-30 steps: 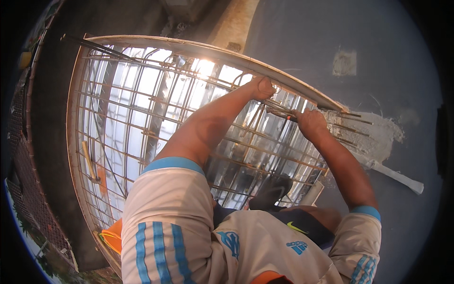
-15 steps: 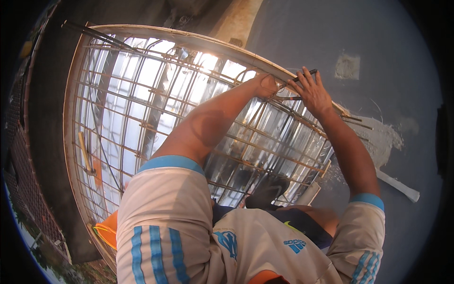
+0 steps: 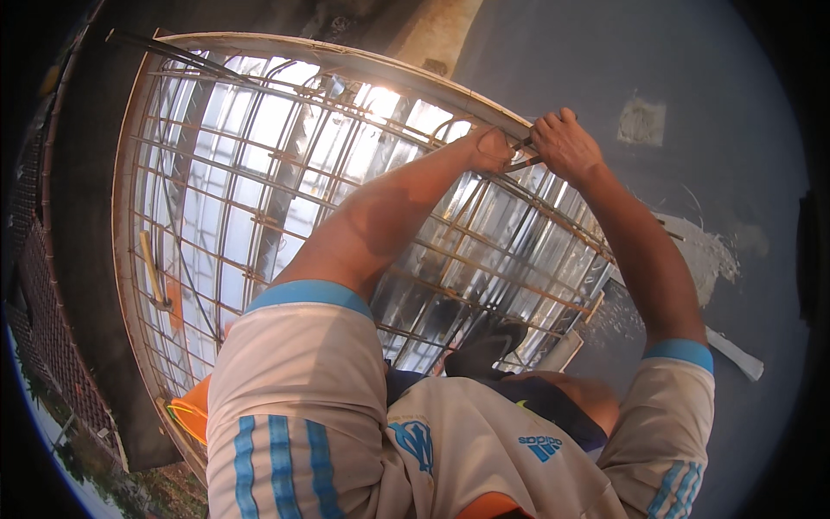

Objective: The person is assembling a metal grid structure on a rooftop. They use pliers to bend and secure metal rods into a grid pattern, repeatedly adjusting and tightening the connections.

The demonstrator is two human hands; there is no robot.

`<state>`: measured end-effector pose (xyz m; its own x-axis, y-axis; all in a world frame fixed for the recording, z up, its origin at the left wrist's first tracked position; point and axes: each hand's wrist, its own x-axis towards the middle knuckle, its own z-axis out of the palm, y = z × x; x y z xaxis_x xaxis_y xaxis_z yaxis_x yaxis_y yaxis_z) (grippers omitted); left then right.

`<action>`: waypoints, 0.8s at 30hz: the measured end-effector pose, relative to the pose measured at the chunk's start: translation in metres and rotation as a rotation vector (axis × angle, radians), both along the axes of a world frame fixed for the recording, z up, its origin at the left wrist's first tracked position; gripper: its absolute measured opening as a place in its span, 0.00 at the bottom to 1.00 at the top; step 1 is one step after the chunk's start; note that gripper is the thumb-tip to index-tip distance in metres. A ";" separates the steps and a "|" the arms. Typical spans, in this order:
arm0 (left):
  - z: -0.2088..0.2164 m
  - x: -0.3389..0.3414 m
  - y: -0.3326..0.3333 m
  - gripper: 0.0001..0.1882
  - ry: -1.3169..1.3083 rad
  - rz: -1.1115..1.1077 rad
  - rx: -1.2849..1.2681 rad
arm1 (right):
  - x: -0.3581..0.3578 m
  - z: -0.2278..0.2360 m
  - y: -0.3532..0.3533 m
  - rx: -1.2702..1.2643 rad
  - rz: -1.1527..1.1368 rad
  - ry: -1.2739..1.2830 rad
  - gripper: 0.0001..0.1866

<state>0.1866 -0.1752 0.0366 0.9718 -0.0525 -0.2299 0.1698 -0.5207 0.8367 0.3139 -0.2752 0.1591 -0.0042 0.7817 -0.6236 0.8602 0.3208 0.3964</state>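
My right hand is closed around the handles of pincers at the far edge of a steel rebar grid. My left hand is right beside it, closed low at the same edge, with a thin loop of tie wire by its fingers. The left fingertips and the jaws of the pincers are hard to make out among the bars. The grid lies over shiny corrugated metal sheets.
A wooden board edge frames the grid. Two long dark bars stick out at the far left corner. A hammer rests on the grid's left side, near an orange item. Grey rubble patches mark the surface at right.
My right hand's fingers have gone from spread out along the pincers to wrapped around them, drawing the handles closer together. My left hand has stayed nearly in place.
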 end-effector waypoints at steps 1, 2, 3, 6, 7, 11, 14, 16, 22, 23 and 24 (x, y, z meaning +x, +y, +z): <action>-0.006 -0.001 0.003 0.14 -0.113 -0.084 0.150 | -0.005 0.001 0.005 0.017 0.019 -0.011 0.16; -0.008 0.001 0.004 0.15 -0.128 -0.099 0.196 | -0.008 0.002 0.007 0.030 0.032 -0.025 0.15; -0.009 0.002 0.005 0.15 -0.142 -0.113 0.243 | -0.010 0.003 0.007 0.043 0.046 -0.039 0.14; -0.004 -0.003 -0.005 0.15 -0.084 0.084 -0.001 | -0.008 -0.012 0.010 -0.199 -0.304 0.091 0.13; 0.000 -0.003 -0.011 0.14 -0.045 0.182 -0.111 | -0.008 -0.015 0.007 -0.224 -0.331 0.078 0.13; -0.003 -0.009 -0.031 0.14 0.040 0.487 -0.380 | -0.030 -0.008 0.023 -0.294 -0.404 0.093 0.13; -0.008 -0.014 -0.045 0.19 -0.033 0.419 -0.338 | -0.034 0.003 0.022 -0.288 -0.440 0.134 0.13; -0.004 -0.019 -0.057 0.24 -0.090 0.369 -0.179 | -0.034 0.005 0.002 -0.219 -0.520 0.162 0.13; 0.002 -0.017 -0.096 0.30 -0.232 0.416 -0.072 | -0.037 -0.005 -0.063 0.051 -0.647 0.198 0.12; 0.003 -0.018 -0.098 0.30 -0.229 0.443 -0.075 | -0.033 -0.002 -0.057 -0.013 -0.660 0.200 0.11; 0.005 -0.018 -0.099 0.31 -0.215 0.460 -0.068 | -0.030 -0.001 -0.051 -0.077 -0.672 0.204 0.11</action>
